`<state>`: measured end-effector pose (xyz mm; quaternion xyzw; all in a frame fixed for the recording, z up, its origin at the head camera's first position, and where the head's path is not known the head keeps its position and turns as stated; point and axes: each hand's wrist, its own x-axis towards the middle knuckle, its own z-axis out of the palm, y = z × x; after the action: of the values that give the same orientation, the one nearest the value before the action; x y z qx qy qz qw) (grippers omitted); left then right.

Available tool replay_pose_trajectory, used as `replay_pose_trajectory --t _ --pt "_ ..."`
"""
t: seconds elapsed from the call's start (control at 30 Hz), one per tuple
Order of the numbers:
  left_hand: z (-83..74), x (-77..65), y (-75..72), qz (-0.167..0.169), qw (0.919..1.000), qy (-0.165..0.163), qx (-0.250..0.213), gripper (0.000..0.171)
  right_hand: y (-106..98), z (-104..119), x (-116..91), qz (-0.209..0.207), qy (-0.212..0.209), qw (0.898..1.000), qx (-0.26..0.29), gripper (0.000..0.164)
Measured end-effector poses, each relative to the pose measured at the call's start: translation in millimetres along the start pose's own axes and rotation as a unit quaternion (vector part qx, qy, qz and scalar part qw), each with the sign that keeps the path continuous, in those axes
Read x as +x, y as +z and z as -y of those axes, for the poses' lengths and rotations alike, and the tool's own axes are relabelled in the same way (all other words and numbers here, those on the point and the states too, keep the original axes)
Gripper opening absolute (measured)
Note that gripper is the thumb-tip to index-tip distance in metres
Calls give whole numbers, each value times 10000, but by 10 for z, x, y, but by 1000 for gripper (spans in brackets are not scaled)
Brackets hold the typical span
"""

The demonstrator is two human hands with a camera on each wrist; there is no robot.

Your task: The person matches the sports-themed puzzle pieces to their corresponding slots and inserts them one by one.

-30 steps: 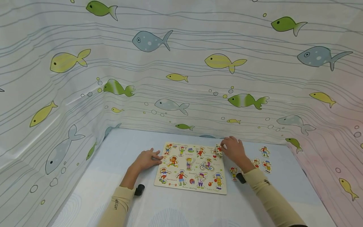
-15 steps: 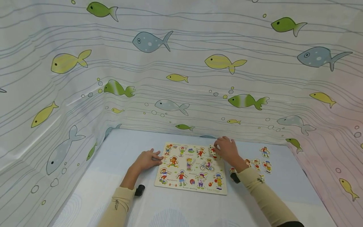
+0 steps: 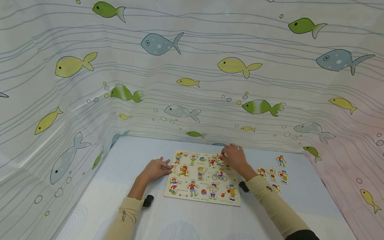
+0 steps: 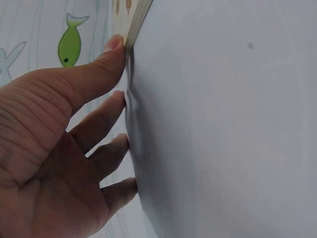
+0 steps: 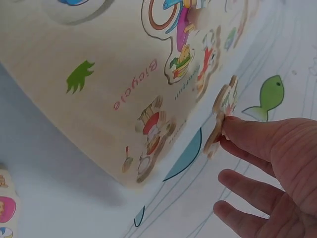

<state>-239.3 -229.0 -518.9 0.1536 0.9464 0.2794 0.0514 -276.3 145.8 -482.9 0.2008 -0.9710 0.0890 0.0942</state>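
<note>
A pale wooden puzzle board (image 3: 194,175), printed with small sports figures and words, lies flat on the table. My right hand (image 3: 235,157) pinches a figure-shaped puzzle piece (image 5: 223,116) between thumb and forefinger, over the board's far right part. In the right wrist view the piece is tilted edge-on, and its picture is mostly turned away. My left hand (image 3: 156,169) rests at the board's left side. In the left wrist view its thumb (image 4: 106,62) touches the board's edge, while the other fingers are spread with tips at the table.
Several loose figure pieces (image 3: 281,161) lie on the table right of the board, some partly behind the right sleeve (image 3: 273,203). A fish-patterned sheet (image 3: 192,96) rises behind the table (image 3: 120,166) and along both sides.
My right hand has moved left along the board's far edge, carrying the pinched puzzle piece. Its forearm uncovers more loose pieces. The left hand stays in place.
</note>
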Motion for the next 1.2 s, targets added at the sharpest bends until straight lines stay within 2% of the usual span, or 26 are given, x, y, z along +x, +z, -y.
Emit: replay_pose_trajectory --t 0.23,0.57,0.8,0.93,1.2 --pt "-8 7 -3 24 10000 -59 -50 31 31 71 28 -80 -60 9999 42 5" --pt "10 20 20 5 9999 -66 -146 30 133 127 69 75 -7 9999 85 5" --pt "-20 -4 7 -76 9999 88 -93 31 169 156 89 138 -68 9998 80 5" --pt "-8 14 13 12 9999 -76 -104 31 170 190 87 281 -64 9996 73 5" --pt "-16 3 14 -13 9998 -121 -131 30 188 240 84 245 -123 9996 93 5"
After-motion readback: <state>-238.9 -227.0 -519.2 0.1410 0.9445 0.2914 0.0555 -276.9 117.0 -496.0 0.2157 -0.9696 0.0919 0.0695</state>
